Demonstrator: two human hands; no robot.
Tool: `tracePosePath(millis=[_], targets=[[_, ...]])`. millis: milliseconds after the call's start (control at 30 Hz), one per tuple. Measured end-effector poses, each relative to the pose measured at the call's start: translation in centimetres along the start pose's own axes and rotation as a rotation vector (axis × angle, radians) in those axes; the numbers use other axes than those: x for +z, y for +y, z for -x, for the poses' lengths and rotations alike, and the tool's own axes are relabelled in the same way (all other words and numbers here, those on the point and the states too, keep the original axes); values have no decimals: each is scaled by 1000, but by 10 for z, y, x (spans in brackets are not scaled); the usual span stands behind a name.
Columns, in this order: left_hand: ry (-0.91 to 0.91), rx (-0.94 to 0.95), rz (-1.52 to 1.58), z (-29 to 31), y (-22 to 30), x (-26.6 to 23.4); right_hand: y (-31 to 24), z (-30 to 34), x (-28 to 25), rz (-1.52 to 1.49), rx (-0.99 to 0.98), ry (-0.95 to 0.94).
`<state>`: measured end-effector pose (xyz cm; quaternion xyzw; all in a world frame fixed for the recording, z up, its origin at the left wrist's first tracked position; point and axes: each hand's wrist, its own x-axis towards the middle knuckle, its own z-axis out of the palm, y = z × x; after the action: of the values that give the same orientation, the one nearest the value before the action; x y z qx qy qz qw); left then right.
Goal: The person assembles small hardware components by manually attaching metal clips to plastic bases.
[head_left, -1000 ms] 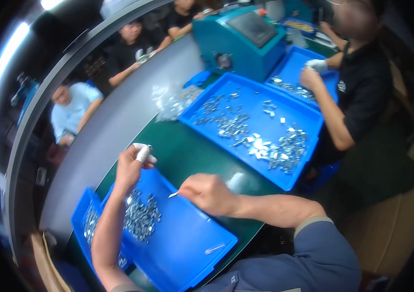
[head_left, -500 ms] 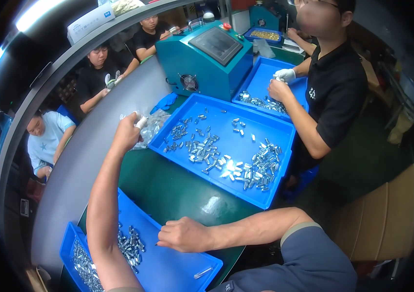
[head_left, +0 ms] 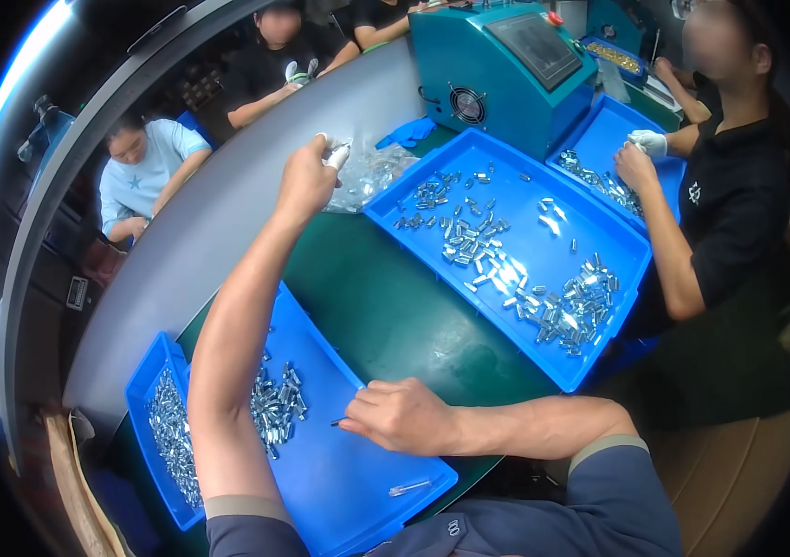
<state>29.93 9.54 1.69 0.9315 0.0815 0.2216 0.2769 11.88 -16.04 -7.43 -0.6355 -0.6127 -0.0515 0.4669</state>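
My left hand (head_left: 310,176) reaches far forward, closed in a pinch, with white coverings on its fingertips. A small shiny bit shows at those fingertips, too small to name. Beneath and beside them lies a crumpled clear plastic bag (head_left: 372,176). My right hand (head_left: 400,418) is closed around a thin dark-tipped stick (head_left: 336,423), most of it hidden in the fist. That hand is above the near blue tray (head_left: 330,464), where small silvery metal pieces (head_left: 276,408) lie heaped beside my left forearm. A clear slender piece (head_left: 410,487) rests near the tray's front right corner.
A large blue tray (head_left: 506,316) of scattered metal pieces stands ahead on the green table (head_left: 367,278). Behind it is a teal machine (head_left: 497,84) with a screen. A smaller blue bin (head_left: 140,390) sits at left. Co-workers sit across the grey belt (head_left: 228,223) and stand at right (head_left: 729,195).
The view has swung left, so the whole scene sits farther right. My left hand stays by the plastic bag and my right hand stays closed over the near tray.
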Motion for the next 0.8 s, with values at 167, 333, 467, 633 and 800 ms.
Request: tracePosePath(millis=[167, 333, 467, 633, 800], targets=[[38, -2, 18, 5, -3, -2, 0, 1, -1, -1, 11, -14], [-42, -40, 0, 10, -8, -8, 0, -3, -2, -22, 6, -10], [-31, 52, -72, 11, -4, -7, -4, -2, -6, -9, 9, -22], [6, 74, -139, 17, -20, -8, -3, 0, 3, -27, -19, 18], [137, 338, -96, 67, 12, 1, -2, 1, -5, -10, 3, 37]])
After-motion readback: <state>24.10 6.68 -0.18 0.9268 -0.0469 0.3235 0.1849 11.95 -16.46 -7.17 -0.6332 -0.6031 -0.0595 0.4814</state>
